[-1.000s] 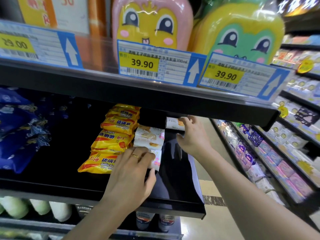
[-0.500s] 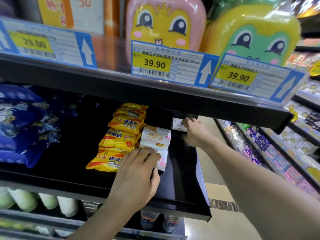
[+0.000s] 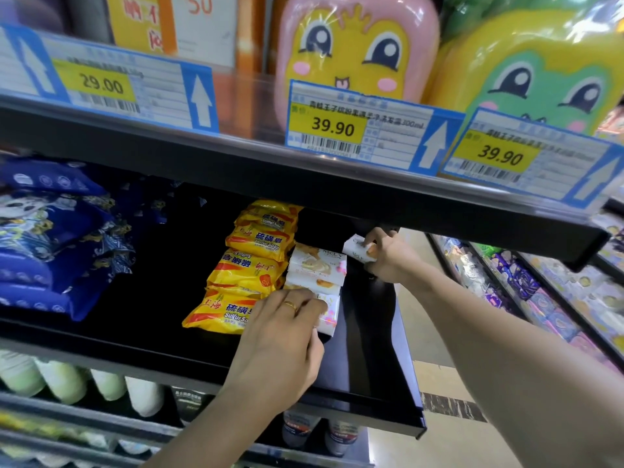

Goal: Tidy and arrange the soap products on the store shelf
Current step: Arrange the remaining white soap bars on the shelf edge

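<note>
Straightening of the white soap row is the step in hand, by my reading. Left hand point(image 3: 280, 346) lies on the front white bar point(image 3: 329, 314), fingers curled over its near end and gripping it, a ring on one finger. Right hand point(image 3: 388, 256) reaches deep under the upper shelf point(image 3: 371, 204) and pinches a loose white bar point(image 3: 358, 251) between thumb and fingers, just clear of the row. Two more white bars point(image 3: 317, 270) sit between the hands, touching one another. Yellow soaps point(image 3: 250, 265) run in a line just left of the left hand, against the white row.

Next move probably calls for bringing the loose bar toward the left hand and setting it square behind the row, while the left hand steadies the front. Low headroom under the shelf could make the bar snag.
</note>
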`<state>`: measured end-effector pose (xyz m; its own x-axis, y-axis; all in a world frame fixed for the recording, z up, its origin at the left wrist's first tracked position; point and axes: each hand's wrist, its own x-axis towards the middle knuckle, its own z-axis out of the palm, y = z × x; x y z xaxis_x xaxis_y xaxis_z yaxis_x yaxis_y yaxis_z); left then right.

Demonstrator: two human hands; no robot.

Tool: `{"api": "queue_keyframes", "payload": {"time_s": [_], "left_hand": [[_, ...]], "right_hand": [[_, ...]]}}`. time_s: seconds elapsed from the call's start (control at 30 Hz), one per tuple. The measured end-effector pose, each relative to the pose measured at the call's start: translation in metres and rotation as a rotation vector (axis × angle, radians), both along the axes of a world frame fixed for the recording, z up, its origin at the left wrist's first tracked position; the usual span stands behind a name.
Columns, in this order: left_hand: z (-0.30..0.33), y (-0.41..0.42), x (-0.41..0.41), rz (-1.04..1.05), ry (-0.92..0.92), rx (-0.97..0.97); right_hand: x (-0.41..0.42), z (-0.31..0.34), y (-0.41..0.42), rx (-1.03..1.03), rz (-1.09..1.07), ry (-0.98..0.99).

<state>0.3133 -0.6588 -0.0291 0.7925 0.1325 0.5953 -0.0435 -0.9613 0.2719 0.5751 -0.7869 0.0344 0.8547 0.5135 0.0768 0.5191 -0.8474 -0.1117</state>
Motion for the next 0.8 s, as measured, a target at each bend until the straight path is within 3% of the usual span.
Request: {"api": "queue_keyframes", "payload": {"time_s": [0.1, 0.3, 0.43, 0.6, 0.8], "left_hand": [[0.000, 0.000, 0.000, -0.004, -0.003, 0.007], [0.001, 0.000, 0.000, -0.012, -0.011, 0.003], [-0.001, 0.001, 0.001, -0.019, -0.023, -0.017], [0.010, 0.000, -0.004, -0.034, -0.016, -0.223], [0.039, -0.001, -0.013, -0.039, 0.089, -0.833]], "right_hand": [[-0.008, -0.005, -0.004, 0.170, -0.036, 0.069], [-0.050, -0.020, -0.023, 0.883, -0.238, 0.312], [-0.093, -0.019, -0.042, 1.122, -0.219, 0.327], [-0.147, -0.018, -0.063, 1.198, -0.069, 0.294], [-0.187, -0.025, -0.063, 1.072, 0.224, 0.164]]}}
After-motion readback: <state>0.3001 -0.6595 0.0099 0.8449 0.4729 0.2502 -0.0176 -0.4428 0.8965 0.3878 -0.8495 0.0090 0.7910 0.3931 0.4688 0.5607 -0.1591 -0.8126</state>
